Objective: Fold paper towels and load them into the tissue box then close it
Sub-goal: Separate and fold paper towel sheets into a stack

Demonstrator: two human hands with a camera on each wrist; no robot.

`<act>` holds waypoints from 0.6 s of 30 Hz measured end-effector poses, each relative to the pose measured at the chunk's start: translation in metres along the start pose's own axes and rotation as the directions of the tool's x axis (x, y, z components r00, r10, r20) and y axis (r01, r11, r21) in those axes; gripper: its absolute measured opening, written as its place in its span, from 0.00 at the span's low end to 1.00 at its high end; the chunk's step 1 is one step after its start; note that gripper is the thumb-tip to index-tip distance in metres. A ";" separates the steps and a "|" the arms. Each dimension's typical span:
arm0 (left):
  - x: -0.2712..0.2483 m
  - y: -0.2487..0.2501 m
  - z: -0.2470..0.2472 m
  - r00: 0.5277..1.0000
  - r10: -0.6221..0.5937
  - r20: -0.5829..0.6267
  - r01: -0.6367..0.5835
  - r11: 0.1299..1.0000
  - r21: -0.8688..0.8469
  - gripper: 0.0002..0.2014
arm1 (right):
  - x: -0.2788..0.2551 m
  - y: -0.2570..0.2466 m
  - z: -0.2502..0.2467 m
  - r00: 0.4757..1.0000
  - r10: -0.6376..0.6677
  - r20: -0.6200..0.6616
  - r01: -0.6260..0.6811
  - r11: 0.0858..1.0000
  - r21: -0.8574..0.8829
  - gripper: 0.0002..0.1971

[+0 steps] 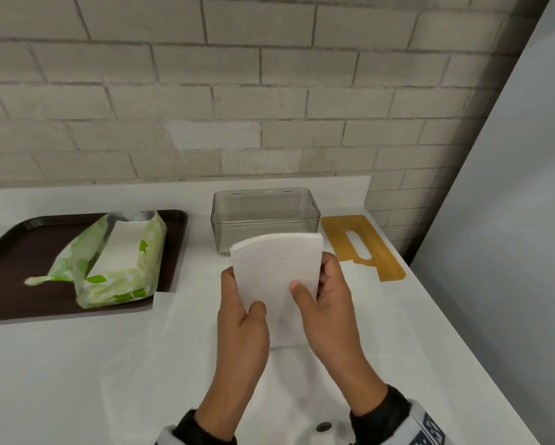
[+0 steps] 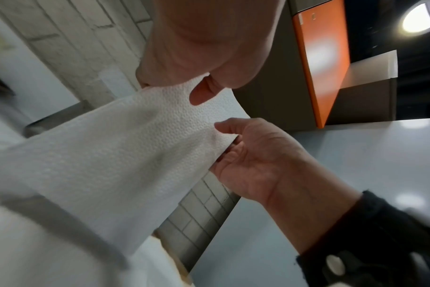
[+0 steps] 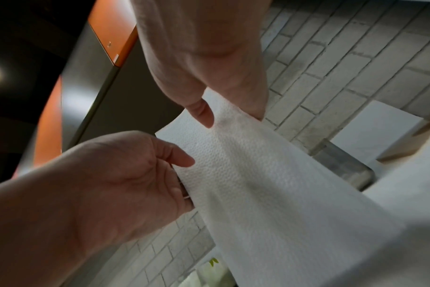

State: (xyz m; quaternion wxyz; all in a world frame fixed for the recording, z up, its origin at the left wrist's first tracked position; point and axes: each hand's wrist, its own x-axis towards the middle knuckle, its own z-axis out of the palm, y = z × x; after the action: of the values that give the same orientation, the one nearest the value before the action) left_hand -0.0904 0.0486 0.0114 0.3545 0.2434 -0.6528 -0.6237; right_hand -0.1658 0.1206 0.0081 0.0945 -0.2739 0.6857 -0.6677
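Note:
Both my hands hold a folded white paper towel stack (image 1: pixel 276 268) upright above the counter, just in front of the clear tissue box (image 1: pixel 263 226). My left hand (image 1: pixel 242 293) pinches its left edge, thumb in front and fingers behind. On the right edge, my right hand (image 1: pixel 314 281) pinches it the same way. The box stands open and looks empty. Its yellow slotted lid (image 1: pixel 382 255) lies flat to the right of the box. The wrist views show the towel (image 2: pixel 125 147) (image 3: pixel 258 174) with my left hand (image 2: pixel 197 83) and right hand (image 3: pixel 209 108) pinching it.
A dark brown tray (image 1: pixel 19 252) at the left holds an opened green package of paper towels (image 1: pixel 119 261). A thin white sheet (image 1: pixel 189 332) lies flat on the white counter below my hands. A brick wall runs behind, and a pale panel bounds the counter's right edge.

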 end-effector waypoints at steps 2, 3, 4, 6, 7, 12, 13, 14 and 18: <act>0.000 -0.006 0.001 0.999 -0.038 -0.004 0.038 0.999 0.004 0.25 | -0.001 0.005 0.002 0.996 0.075 0.040 -0.071 0.995 -0.075 0.21; 0.000 -0.010 0.001 0.999 -0.053 -0.007 0.053 0.999 0.007 0.24 | -0.002 0.007 0.003 0.992 0.111 0.054 -0.104 0.987 -0.120 0.22; 0.000 -0.013 0.002 0.998 -0.058 -0.010 0.058 0.998 0.015 0.23 | -0.002 0.008 0.003 0.990 0.128 0.058 -0.119 0.982 -0.144 0.22; 0.001 -0.016 0.002 0.999 -0.028 -0.020 0.029 0.999 0.043 0.20 | 0.001 0.005 0.002 0.992 0.115 0.053 -0.107 0.985 -0.132 0.22; 0.003 -0.017 0.001 0.999 -0.003 -0.033 0.004 0.999 0.050 0.19 | 0.002 0.003 0.001 0.993 0.103 0.054 -0.096 0.989 -0.116 0.21; 0.024 -0.006 -0.020 0.975 0.076 -0.208 -0.094 0.992 -0.080 0.17 | -0.004 0.009 0.003 0.943 0.219 0.251 -0.165 0.962 -0.217 0.18; 0.029 -0.003 -0.028 0.965 0.088 -0.249 -0.115 0.989 -0.098 0.16 | -0.008 0.013 0.002 0.916 0.257 0.309 -0.181 0.950 -0.253 0.14; 0.032 -0.002 -0.037 0.955 0.098 -0.280 -0.131 0.986 -0.104 0.15 | -0.010 0.017 -0.002 0.895 0.287 0.343 -0.195 0.940 -0.280 0.11; 0.035 -0.004 -0.071 0.943 0.082 -0.322 -0.125 0.985 -0.115 0.11 | 0.008 0.032 -0.035 0.893 0.351 0.282 -0.210 0.879 -0.428 0.16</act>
State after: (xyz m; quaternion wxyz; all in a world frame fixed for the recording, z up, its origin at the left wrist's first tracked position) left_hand -0.0584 -0.0238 0.0112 0.5026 0.2810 -0.5560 -0.5994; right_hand -0.1978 0.1461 -0.0179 0.2565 -0.2978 0.8084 -0.4382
